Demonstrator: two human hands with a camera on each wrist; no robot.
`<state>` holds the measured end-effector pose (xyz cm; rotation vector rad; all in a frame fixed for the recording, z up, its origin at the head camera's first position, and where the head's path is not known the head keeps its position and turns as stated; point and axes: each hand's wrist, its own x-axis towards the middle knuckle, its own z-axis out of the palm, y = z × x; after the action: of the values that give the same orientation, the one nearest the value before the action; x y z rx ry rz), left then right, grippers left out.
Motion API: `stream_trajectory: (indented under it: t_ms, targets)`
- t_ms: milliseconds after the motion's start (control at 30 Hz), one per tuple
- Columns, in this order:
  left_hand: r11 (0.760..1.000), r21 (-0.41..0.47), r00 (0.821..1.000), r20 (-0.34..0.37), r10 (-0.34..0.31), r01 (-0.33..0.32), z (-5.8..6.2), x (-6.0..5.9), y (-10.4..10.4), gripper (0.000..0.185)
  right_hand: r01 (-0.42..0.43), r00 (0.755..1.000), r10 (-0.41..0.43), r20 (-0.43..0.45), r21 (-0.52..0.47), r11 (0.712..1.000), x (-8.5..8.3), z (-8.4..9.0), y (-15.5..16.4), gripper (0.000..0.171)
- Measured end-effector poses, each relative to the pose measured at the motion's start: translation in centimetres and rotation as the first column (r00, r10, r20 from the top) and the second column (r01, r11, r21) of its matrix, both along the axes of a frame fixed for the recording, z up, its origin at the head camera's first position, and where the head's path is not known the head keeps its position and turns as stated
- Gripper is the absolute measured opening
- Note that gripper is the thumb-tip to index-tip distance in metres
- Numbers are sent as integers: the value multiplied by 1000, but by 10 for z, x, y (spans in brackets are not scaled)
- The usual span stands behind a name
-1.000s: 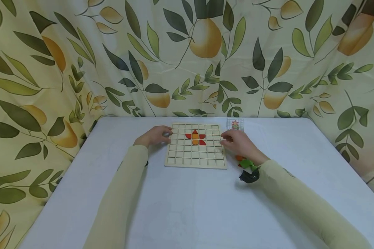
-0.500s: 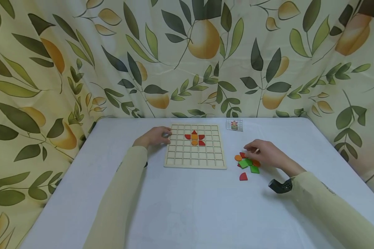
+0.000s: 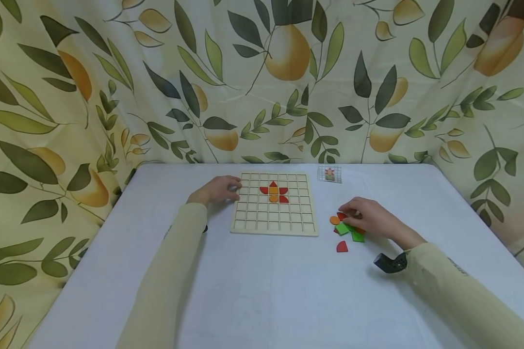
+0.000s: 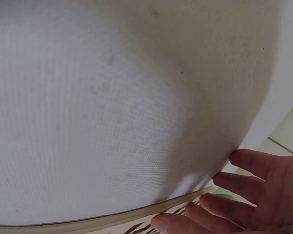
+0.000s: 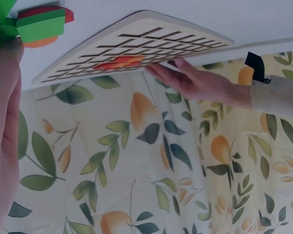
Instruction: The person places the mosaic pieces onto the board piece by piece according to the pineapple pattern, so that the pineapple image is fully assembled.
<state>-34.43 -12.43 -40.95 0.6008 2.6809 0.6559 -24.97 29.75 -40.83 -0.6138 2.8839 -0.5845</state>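
Note:
A wooden grid board (image 3: 274, 225) (image 5: 136, 46) lies on the white table and carries a small flower of red and orange pieces (image 3: 273, 193). My left hand (image 3: 218, 189) (image 4: 244, 204) rests with straight fingers on the board's left edge. To the right of the board, my right hand (image 3: 353, 215) (image 5: 5, 122) lies over a pile of loose pieces: an orange disc (image 3: 334, 220), green pieces (image 3: 342, 229) (image 5: 39, 27) and red ones. Its fingertips touch the pile. Whether they pinch a piece is hidden.
A single red quarter-round piece (image 3: 341, 247) lies just in front of the pile. A small pattern card (image 3: 329, 174) stands behind the board's right corner. A leaf-print curtain (image 3: 262, 82) closes off the table's far and side edges.
My right hand left the board's right edge, swung right to the loose pieces and has now settled lower onto them. The left hand and the board have not moved.

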Motion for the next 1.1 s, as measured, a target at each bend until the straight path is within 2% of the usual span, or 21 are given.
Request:
stream_trajectory:
  t_ms: [300,567,867,1100]
  targets:
    - [999,31,1000,-1,16,-16,0,1,0,44,-51,999,51,-7,7,999,-3,-2,-7,32]
    - [1000,27,1000,-8,-1,1,-1,0,0,44,-150,986,152,-63,30,988,-4,-4,-15,26]
    - [1000,15,1000,5,8,-8,1,1,0,44,-140,988,142,-66,38,989,-6,-6,-17,26]
    - [1000,18,1000,1,0,0,2,2,0,44,-71,996,74,-43,66,995,-6,-4,-9,32]
